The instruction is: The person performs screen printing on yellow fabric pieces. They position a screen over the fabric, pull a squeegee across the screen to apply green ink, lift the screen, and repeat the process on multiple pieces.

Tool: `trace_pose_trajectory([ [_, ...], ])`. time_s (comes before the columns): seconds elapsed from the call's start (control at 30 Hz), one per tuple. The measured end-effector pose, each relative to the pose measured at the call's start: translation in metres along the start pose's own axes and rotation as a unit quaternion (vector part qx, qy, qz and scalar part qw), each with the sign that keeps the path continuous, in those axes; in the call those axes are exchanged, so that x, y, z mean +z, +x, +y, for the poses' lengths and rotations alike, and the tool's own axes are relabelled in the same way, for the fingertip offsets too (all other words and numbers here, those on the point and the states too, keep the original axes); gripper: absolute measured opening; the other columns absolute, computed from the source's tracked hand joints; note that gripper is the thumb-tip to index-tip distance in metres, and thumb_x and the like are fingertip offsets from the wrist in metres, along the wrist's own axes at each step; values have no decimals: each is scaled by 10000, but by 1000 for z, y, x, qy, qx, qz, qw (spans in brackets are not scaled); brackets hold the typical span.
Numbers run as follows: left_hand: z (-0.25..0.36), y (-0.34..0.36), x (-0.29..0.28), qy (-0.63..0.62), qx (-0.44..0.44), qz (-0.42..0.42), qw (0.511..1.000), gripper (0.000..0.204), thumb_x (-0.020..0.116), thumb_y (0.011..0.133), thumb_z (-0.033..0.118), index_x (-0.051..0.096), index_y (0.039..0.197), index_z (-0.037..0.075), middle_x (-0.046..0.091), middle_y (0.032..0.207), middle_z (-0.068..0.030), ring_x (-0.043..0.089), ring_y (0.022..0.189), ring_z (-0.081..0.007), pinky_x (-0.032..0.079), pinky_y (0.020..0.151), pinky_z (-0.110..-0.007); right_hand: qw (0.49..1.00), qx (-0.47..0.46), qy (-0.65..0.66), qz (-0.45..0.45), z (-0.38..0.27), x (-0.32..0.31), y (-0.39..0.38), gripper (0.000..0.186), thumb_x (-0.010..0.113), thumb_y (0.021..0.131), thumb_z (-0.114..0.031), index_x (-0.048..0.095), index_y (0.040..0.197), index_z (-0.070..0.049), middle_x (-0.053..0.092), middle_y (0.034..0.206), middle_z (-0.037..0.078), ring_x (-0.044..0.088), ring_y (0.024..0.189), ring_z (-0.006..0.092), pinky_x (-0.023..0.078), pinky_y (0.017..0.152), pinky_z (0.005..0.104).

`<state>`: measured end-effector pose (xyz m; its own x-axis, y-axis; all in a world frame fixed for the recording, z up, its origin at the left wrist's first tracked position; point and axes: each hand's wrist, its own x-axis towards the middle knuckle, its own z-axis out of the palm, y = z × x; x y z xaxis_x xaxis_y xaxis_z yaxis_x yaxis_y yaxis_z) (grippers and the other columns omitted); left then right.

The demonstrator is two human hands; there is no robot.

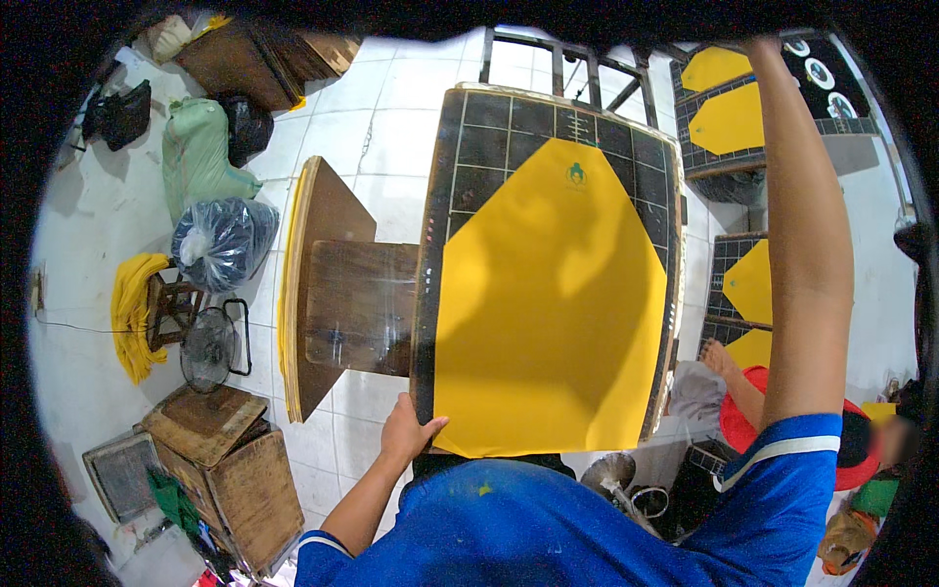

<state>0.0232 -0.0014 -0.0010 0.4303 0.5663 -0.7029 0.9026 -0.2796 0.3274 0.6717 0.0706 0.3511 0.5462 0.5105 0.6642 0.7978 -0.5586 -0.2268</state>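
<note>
Okay, 1 yellow sheet [553, 313] flat on 1 black board [475, 184]. Left hand [403, 430] at board's near-left corner, thumb and finger spread; can't tell if clamping. Right hand [763, 46] beyond board's far-right corner, finger state unreadable. Right of board: 4 more sheets [726, 119]. Left: 1 fan [207, 350].

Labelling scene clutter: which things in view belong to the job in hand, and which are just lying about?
In the job:
- yellow sheet, green print near its top
- black gridded board under it, left hand at its near-left corner
- probably similar yellow pieces at right

Apparently lying about:
- fan
- green sack
- plastic-wrapped bundle
</note>
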Motion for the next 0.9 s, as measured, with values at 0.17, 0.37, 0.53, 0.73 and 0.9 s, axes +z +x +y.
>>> trace_pose_trajectory([
  [0.17,-2,38,-23,174,88,-17,981,842,662,796,813,710,897,-22,731,824,-232,732,825,-415,573,749,-508,995,-40,-88,-8,59,27,17,618,669,875,-643,738,1017,-45,705,973,265,699,934,345,529,863,448],
  [0.37,89,117,-155,-108,266,150,946,491,753,882,505,671,883,20,698,787,-199,718,779,-360,556,709,-468,993,-76,-73,57,66,45,-65,558,737,864,-610,755,949,-59,739,917,188,718,889,379,544,798,483],
  [0.53,199,177,-242,-556,289,286,725,351,749,952,251,614,1176,16,675,1078,-93,659,928,-202,568,828,-377,994,-93,-33,47,30,58,-201,498,843,785,-535,748,979,-86,726,973,117,677,947,324,517,824,437],
  [0.73,171,240,-175,-665,-47,141,732,231,794,932,285,649,961,107,610,833,-10,588,725,-143,493,649,-312,927,-17,28,-374,65,142,-264,386,832,798,-259,725,1136,-107,737,1100,123,652,1088,379,503,876,515],
  [0.9,124,302,-129,-548,-126,155,812,326,786,943,384,635,970,96,625,820,-12,575,745,-131,447,658,-324,886,-20,9,-464,81,166,-291,344,785,836,-180,690,1162,-122,733,1069,145,638,1077,411,471,851,565],
])
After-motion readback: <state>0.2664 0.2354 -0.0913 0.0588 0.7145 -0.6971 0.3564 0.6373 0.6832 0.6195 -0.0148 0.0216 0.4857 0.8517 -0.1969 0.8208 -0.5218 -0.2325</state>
